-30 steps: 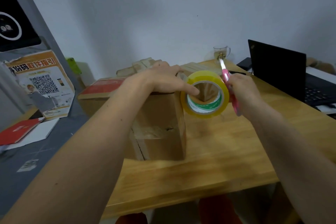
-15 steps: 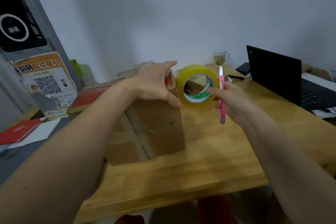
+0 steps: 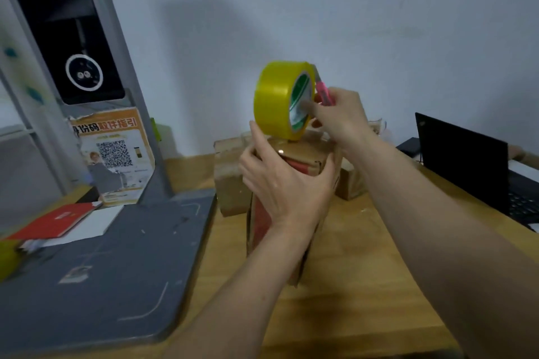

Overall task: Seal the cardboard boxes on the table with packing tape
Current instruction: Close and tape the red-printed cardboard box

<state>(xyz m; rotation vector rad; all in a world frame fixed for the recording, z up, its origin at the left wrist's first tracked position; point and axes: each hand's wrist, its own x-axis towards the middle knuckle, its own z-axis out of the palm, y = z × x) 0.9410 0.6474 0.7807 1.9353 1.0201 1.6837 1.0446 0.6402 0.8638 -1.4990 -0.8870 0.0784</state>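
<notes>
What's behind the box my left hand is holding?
Behind the held box stand more cardboard boxes on the table. The left hand and tape roll cover most of what lies directly behind.

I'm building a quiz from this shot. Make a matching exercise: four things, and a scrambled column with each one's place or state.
1. tape roll
2. pink cutter
3. laptop
4. red booklet

a. open, at the table's right edge
b. lying on the grey mat at left
c. lifted above the box, right hand fingers in its core
d. in the right hand, behind the roll

Pairs: 1-c, 2-d, 3-a, 4-b
</notes>
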